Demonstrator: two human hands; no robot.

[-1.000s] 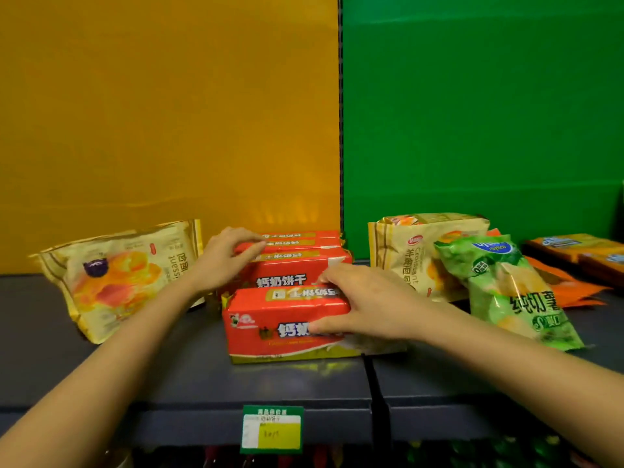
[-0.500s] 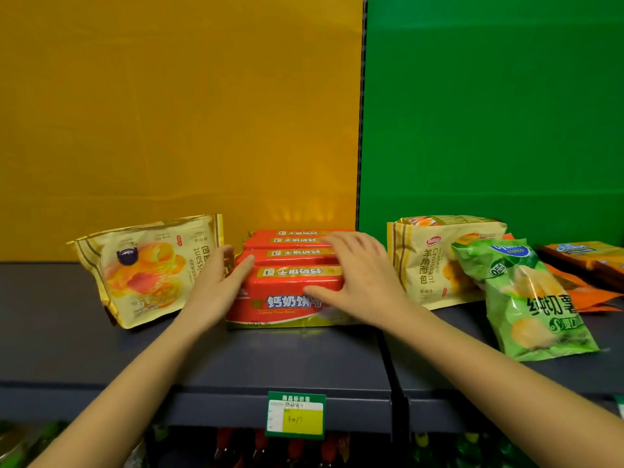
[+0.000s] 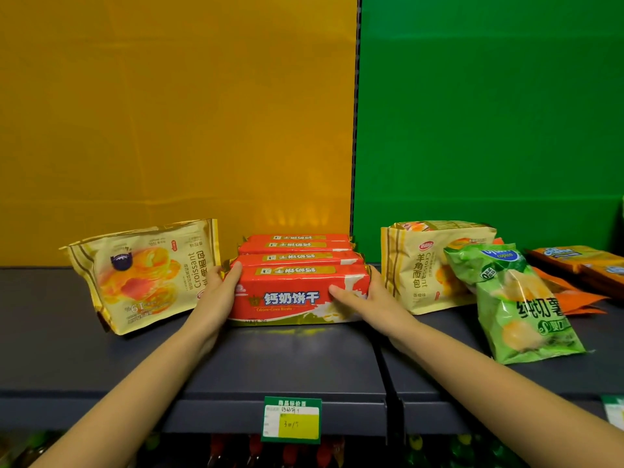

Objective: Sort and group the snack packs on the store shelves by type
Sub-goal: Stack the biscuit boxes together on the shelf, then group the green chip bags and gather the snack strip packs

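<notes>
Several red biscuit packs stand in a row on the dark shelf (image 3: 287, 359), one behind the other. The front red pack (image 3: 297, 295) is clasped at both ends: my left hand (image 3: 221, 292) presses its left end and my right hand (image 3: 363, 298) holds its right end. A yellow croissant bag (image 3: 145, 275) leans just left of my left hand. A second yellow croissant bag (image 3: 422, 268) stands to the right, partly covered by a green chip bag (image 3: 520, 305).
Orange packs (image 3: 580, 261) lie flat at the far right of the shelf. A green and yellow price tag (image 3: 292, 420) hangs on the shelf's front edge. Yellow and green panels back the shelf. Bottles show dimly on the level below.
The front red pack has been pushed back against the others. My right hand slid from its top to its right end; my left hand now grips its left end.
</notes>
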